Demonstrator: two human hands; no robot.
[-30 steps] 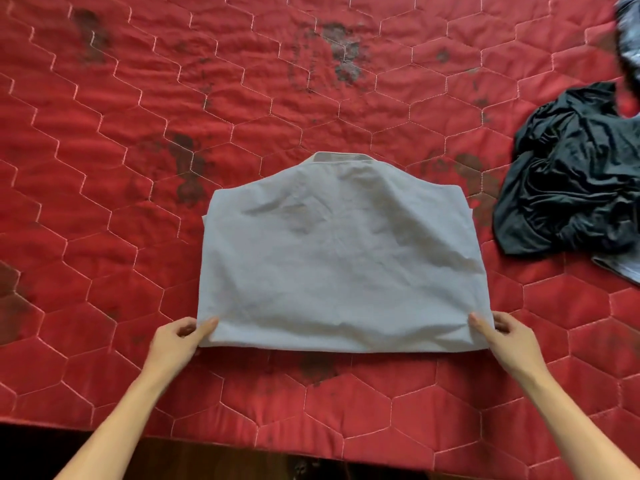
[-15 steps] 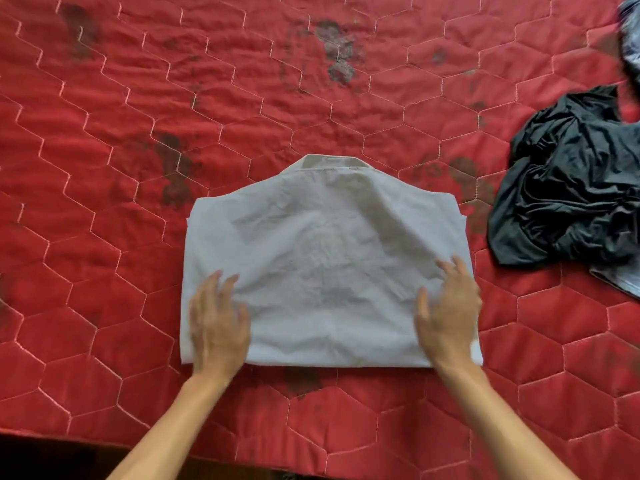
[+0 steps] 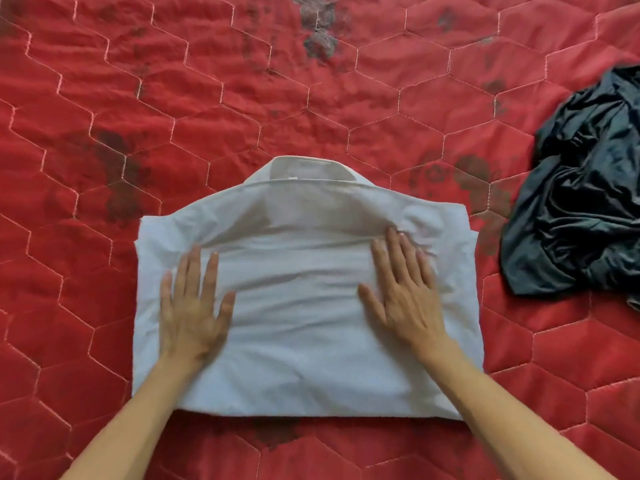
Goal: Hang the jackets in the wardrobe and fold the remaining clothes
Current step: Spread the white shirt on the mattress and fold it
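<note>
While white shirt [image 3: 304, 341] lies folded into compact rectangle by near edge of bed [image 3: 104, 98], collar toward far edge, its folding looks nearly done. Left hand [image 3: 190, 317] and right hand [image 3: 405, 299] press flat on it, fingers [image 3: 194, 271] straight, slightly apart, gripping nothing. Dark garment [image 3: 581, 209] lies crumpled toward right edge, unfolded. No wardrobe or jackets in view. Second ago, hands pinched shirt's lower corners; now palms lie higher, nearer collar, smoothing.

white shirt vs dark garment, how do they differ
The white shirt is folded flat, collar showing; the dark garment lies crumpled. The white shirt is matte; the dark garment is shiny. The left hand and right hand rest on the white shirt; no hand touches the dark garment. Both lie on the red quilt.
</note>
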